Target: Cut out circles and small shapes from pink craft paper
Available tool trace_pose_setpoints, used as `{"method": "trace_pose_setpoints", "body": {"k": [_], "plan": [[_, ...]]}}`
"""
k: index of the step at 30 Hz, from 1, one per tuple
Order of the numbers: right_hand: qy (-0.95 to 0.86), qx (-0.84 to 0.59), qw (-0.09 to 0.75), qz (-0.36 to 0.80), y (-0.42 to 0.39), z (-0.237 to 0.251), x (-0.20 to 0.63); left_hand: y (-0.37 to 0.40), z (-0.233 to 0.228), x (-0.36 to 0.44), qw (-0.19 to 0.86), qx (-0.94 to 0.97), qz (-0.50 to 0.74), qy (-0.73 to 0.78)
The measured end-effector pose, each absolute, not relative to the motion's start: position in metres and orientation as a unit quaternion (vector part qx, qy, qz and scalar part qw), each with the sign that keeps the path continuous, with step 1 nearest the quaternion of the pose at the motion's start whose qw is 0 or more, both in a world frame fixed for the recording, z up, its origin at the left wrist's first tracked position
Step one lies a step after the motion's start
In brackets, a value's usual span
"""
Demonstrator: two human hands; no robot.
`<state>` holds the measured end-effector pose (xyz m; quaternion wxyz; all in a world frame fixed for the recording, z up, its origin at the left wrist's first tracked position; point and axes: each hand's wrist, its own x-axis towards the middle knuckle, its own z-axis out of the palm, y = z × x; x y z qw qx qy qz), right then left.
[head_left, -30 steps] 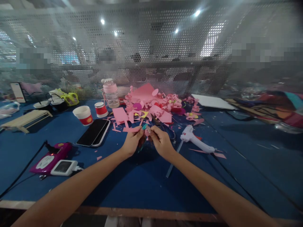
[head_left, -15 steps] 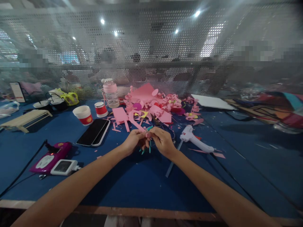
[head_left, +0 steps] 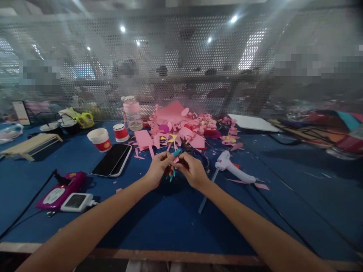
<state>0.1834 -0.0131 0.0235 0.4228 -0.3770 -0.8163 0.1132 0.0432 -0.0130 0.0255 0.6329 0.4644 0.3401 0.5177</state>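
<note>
Head view: both hands meet over the blue table (head_left: 170, 223), just in front of the pile of pink paper scraps (head_left: 181, 126). The left hand (head_left: 157, 170) and right hand (head_left: 193, 170) pinch a small craft piece (head_left: 173, 165) between them — teal slivers poke out above and below the fingertips, with a bit of pink showing (the rest is hidden by the fingers). To do this fine joining well, my judgement is that the piece wants steady fingertip pressure from both sides, wrists kept low near the table, and the loose teal ends kept aligned so nothing slips or creases.

The grip: both hands are closed to a narrow pinch on the piece, thumbs against forefingers, the other fingers curled in; the piece is held just above the table, not resting on it.

Nearby — a white glue gun (head_left: 234, 168) lies just right of the right hand, a phone (head_left: 112, 159) to the left, and two paper cups (head_left: 100, 139) farther back.
</note>
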Motion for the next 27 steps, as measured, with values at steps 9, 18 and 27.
{"method": "trace_pose_setpoints", "body": {"k": [9, 18, 27], "plan": [[-0.765, -0.385, 0.446, 0.259, -0.019, 0.03, 0.174, -0.01, 0.021, 0.04, 0.576, 0.55, 0.496, 0.348], [-0.735, -0.371, 0.436, 0.365, -0.018, 0.028, 0.173, -0.009, 0.023, 0.037, 0.512, 0.587, 0.509, 0.366], [-0.744, -0.382, 0.448, 0.316, -0.017, 0.029, 0.172, -0.014, 0.025, 0.038, 0.45, 0.61, 0.511, 0.406]]}}
